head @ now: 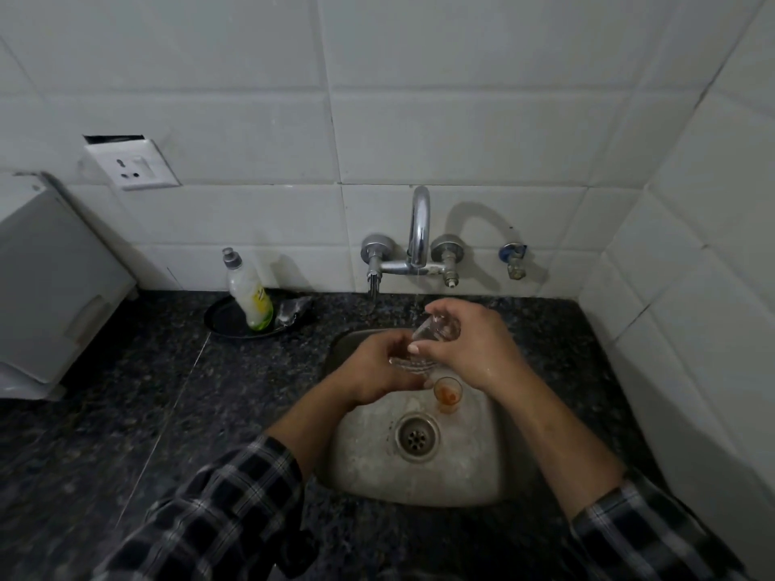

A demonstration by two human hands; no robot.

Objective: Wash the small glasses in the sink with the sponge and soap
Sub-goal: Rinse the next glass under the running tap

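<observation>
Both hands are over the steel sink [365,467], under the running tap [420,228]. My right hand [474,345] grips a clear small glass [438,327], tilted with its mouth toward the thin water stream. My left hand [375,371] holds a second clear glass [407,364] just below it, mostly hidden by the fingers. A third small glass [448,394] with orange residue stands upright on the sink floor below my right hand. The soap bottle [248,293] and a grey sponge [293,310] rest on a black plate [222,322] at the back left.
The sink drain [417,437] lies near the middle of the basin, with orange stains beside it. Dark granite counter [167,413] surrounds the sink. A white appliance [46,287] stands at the far left, with a wall socket [132,165] above it. White tiled walls close the back and right.
</observation>
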